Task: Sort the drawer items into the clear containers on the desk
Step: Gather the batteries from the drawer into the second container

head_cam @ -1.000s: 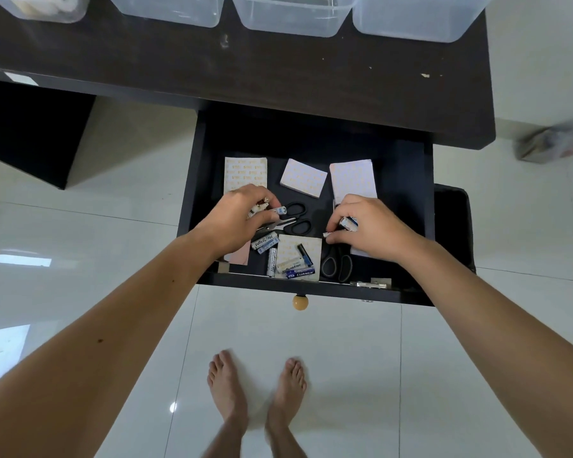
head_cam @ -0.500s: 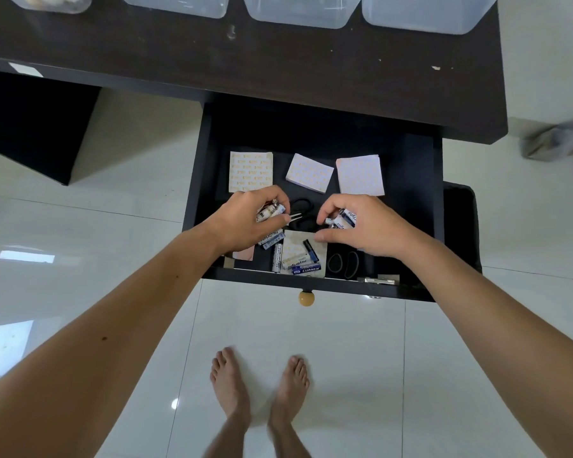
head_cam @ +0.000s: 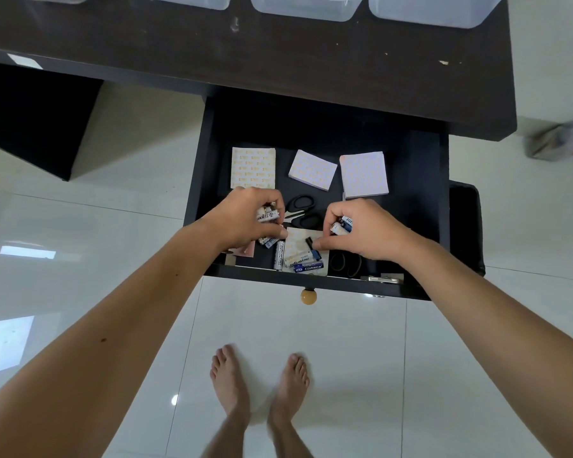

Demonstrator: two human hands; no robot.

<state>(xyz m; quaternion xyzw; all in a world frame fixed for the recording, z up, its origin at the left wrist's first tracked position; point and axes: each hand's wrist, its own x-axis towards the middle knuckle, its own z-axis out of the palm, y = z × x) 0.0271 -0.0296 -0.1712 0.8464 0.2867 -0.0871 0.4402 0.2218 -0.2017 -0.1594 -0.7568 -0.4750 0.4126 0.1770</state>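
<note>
Head view, looking down past 2 bare forearms into an open black drawer (head_cam: 424,200) pulled out from under a dark desk (head_cam: 278,57). The left hand (head_cam: 245,219) is curled closed around a few batteries (head_cam: 268,215), held over the drawer's front-left part. The right hand (head_cam: 368,229) is also closed around batteries (head_cam: 341,226), over the drawer's front-centre, its fingertips (head_cam: 316,245) pressing down on a small black item that is too small to identify. Between the 2 hands, inside the drawer, lie black-handled scissors (head_cam: 300,209). Just in front of the hands, near the drawer's front wall, more loose batteries (head_cam: 306,266) rest on a pale pad, 1 blue and lettered. Along the back of the drawer's visible floor sit 3 sticky-note pads (head_cam: 312,169) in a row, apart from one another. A second pair of black scissor handles (head_cam: 344,264) shows under the right wrist. A round wooden knob (head_cam: 308,296) sticks out from the drawer's front. Beyond the drawer, at the desk's far edge, stand clear containers (head_cam: 306,6), cut off by the frame. Below the drawer, bare feet (head_cam: 262,381) stand on glossy white tiles.
</note>
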